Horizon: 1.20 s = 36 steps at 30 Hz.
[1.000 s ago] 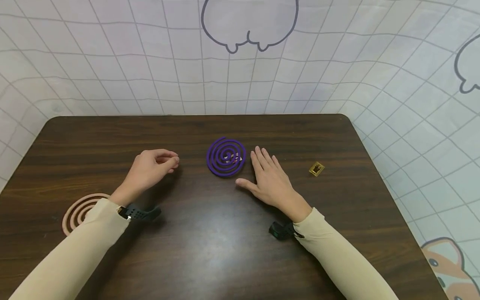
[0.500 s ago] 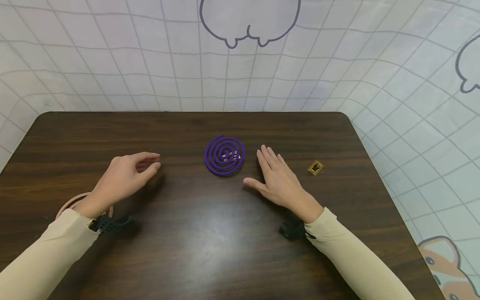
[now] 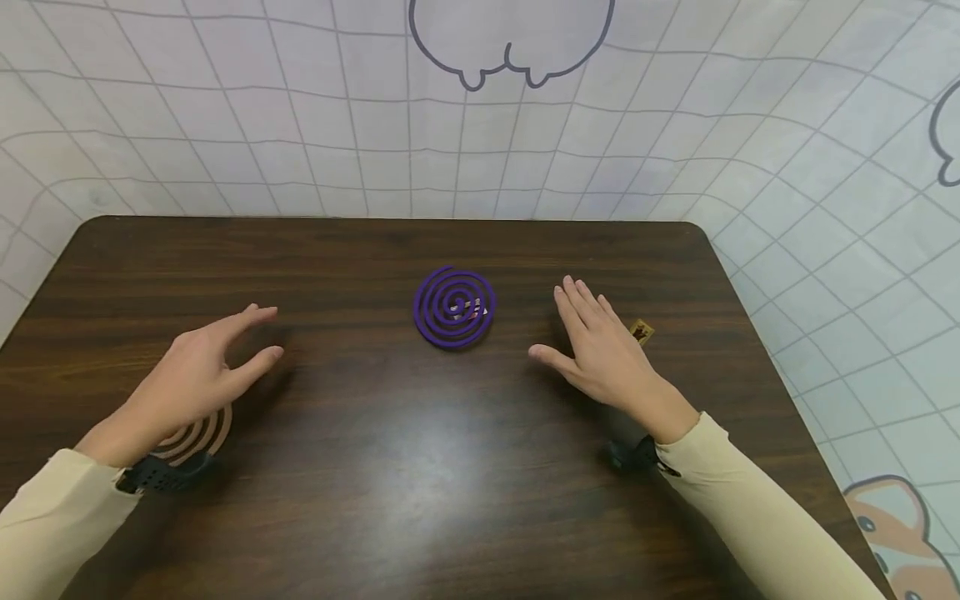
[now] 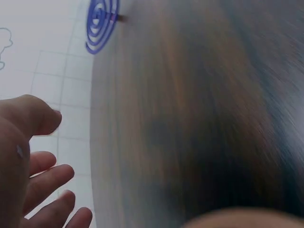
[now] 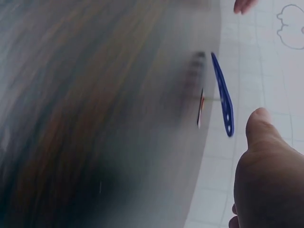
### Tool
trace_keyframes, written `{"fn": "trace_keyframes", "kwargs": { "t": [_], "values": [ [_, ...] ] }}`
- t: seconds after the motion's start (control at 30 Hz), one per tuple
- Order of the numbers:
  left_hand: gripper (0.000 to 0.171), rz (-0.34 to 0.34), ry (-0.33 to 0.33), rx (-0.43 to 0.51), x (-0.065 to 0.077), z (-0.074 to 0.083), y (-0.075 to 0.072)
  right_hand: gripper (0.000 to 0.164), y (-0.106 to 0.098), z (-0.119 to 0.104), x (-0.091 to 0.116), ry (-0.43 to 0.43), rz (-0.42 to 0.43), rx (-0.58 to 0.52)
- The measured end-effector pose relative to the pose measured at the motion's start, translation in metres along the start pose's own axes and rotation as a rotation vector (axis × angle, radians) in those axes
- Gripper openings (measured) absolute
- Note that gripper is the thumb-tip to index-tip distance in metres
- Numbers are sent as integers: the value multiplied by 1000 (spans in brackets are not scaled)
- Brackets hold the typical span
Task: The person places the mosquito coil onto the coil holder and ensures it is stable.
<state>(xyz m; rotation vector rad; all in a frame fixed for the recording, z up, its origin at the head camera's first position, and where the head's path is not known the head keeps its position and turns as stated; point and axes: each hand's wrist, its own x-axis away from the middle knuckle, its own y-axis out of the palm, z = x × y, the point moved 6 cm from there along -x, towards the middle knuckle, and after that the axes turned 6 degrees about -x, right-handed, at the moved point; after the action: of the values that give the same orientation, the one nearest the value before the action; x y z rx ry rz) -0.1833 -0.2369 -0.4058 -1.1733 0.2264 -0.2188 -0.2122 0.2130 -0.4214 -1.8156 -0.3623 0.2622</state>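
A purple mosquito coil (image 3: 429, 310) is in the middle of the table, raised above the wood on a small stand (image 5: 201, 109), as the right wrist view shows. My left hand (image 3: 197, 367) hovers at the left with fingers and thumb spread, holding nothing. Beneath its wrist lies a tan mosquito coil (image 3: 217, 432), partly hidden. To the right of the purple coil, apart from it, my right hand (image 3: 603, 354) is held flat with straight fingers and the thumb out. Just beyond that hand a small gold metal piece (image 3: 642, 331) is partly covered.
The dark wood-grain table (image 3: 420, 467) has rounded far corners. A white grid-patterned cloth (image 3: 300, 125) with cartoon drawings hangs behind it and along the right side.
My left hand has moved left and its fingers have spread from a near pinch. My right hand has drawn right, away from the purple mosquito coil, partly covering the gold piece.
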Motion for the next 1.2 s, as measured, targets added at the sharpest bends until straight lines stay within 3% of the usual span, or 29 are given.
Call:
{"fn": "trace_keyframes", "kwargs": {
  "t": [0.17,0.37,0.43,0.67,1.2],
  "values": [
    [80,-23,2,-55,12,-11,0,96,-11,15,6,20,14,7],
    [91,73,24,-172,25,-23,-2,96,-23,33,15,48,33,18],
    [90,73,24,-223,30,-26,-1,96,-26,39,19,57,33,19],
    [88,-8,-20,-322,48,-41,9,95,-36,61,32,85,11,31],
    [84,-117,-54,-349,80,-63,29,95,-35,96,56,61,-30,42]
  ]
}}
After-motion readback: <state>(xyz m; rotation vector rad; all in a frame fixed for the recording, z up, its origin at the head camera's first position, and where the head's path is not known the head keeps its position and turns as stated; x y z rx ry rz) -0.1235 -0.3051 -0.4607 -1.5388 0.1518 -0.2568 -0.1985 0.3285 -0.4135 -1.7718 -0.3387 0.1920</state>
